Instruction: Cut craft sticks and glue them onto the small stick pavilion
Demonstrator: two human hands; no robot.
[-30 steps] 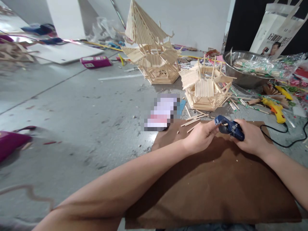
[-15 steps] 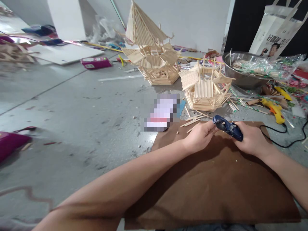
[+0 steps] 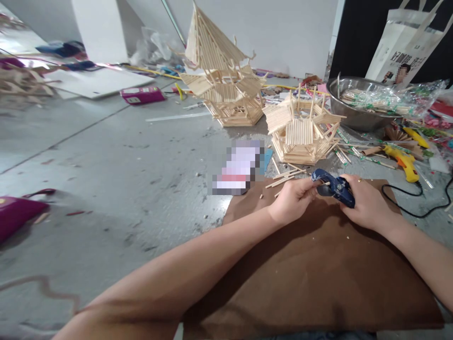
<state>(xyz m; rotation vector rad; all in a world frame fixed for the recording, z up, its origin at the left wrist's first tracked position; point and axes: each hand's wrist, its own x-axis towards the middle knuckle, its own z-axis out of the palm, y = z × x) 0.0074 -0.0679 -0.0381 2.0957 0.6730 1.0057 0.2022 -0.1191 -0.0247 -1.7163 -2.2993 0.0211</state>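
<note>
My right hand (image 3: 368,200) is closed around a dark blue hand cutter (image 3: 342,190), its worn head pointing left. My left hand (image 3: 292,202) is closed in a pinch right beside the cutter's head. A thin wooden stick (image 3: 326,183) shows its pale end across the cutter's jaws; the rest of it is hidden by the fingers. Both hands are over a brown sheet (image 3: 318,274). Just beyond the left hand lie several loose wooden sticks (image 3: 285,178). Farther off stands a small open stick-built model (image 3: 300,132) with short roof panels.
A taller stick pagoda (image 3: 226,89) stands behind. At right are a metal bowl (image 3: 354,115) of wrapped sticks, a yellow glue gun (image 3: 403,160) with a black cord, and a white bag (image 3: 403,45). A blurred-out phone-like object (image 3: 237,165) and purple cases (image 3: 143,95) lie leftward.
The cutter has turned slightly in my right hand, and its jaws and the stick end show more clearly. My left hand stays almost in place.
</note>
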